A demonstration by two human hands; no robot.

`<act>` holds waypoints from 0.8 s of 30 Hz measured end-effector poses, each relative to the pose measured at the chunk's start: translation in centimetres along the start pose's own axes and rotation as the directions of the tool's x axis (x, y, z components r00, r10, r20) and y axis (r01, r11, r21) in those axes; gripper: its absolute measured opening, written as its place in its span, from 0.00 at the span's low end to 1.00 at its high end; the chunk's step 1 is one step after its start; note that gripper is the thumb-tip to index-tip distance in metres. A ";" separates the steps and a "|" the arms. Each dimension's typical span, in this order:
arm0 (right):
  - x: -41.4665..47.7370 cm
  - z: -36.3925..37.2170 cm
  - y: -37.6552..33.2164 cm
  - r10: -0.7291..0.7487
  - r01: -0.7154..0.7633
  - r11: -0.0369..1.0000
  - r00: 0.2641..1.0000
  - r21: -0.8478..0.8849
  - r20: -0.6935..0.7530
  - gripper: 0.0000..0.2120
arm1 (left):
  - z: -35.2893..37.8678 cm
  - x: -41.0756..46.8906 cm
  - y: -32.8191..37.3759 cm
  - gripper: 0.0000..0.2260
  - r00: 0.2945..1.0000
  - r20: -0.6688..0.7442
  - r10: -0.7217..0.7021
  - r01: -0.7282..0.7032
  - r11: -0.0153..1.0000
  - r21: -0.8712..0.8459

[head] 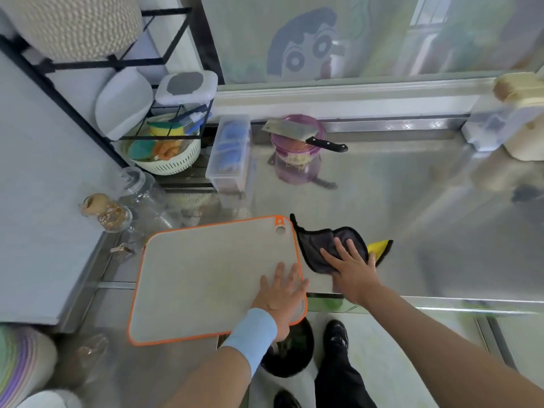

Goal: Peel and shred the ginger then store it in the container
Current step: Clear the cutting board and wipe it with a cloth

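steel counter (412, 201); board (206, 278); cloth (321, 245)

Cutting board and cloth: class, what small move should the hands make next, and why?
Likely slide the cloth left onto the cutting board to wipe it. The right hand lies spread flat on the cloth just beside the board's right edge, the left hand presses flat on the board's near corner, the board looks bare, and the cleaver rests apart on the purple container.

Glossy brushed-metal counter (412, 207), matt plastic cutting board (206, 278) with orange rim, soft dark cloth (321, 245)
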State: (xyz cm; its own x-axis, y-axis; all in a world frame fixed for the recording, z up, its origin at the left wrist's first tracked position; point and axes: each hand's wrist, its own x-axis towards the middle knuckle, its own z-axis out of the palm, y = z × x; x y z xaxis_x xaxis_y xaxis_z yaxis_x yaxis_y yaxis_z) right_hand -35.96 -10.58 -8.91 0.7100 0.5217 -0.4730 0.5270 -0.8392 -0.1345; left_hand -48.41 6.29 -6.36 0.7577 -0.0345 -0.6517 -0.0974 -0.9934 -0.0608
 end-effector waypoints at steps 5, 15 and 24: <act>-2.7 2.9 -2.8 -0.206 0.203 0.976 0.978 -0.077 -0.032 0.34 | -1.4 -1.3 -2.6 0.40 0.972 -0.224 0.066 -0.084 0.994 -0.073; -6.4 3.5 -6.1 -0.173 0.208 0.815 0.978 0.541 -0.115 0.19 | -4.8 -1.7 -3.5 0.34 0.951 -0.305 0.059 -0.139 0.959 -0.247; -3.7 -7.2 -0.4 0.262 -0.072 0.806 0.933 0.588 -0.245 0.12 | -5.8 4.0 -1.2 0.29 0.947 -0.314 0.065 -0.143 0.962 -0.231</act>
State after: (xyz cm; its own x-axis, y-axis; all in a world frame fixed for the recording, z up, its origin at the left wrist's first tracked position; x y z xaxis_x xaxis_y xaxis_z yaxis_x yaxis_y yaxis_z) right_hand -35.41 -11.02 -0.85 0.9154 0.3046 -0.2632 0.0991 -0.8042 -0.5860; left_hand -41.51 6.75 -4.50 0.9140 -0.1321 -0.3836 -0.0533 -0.9764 0.2093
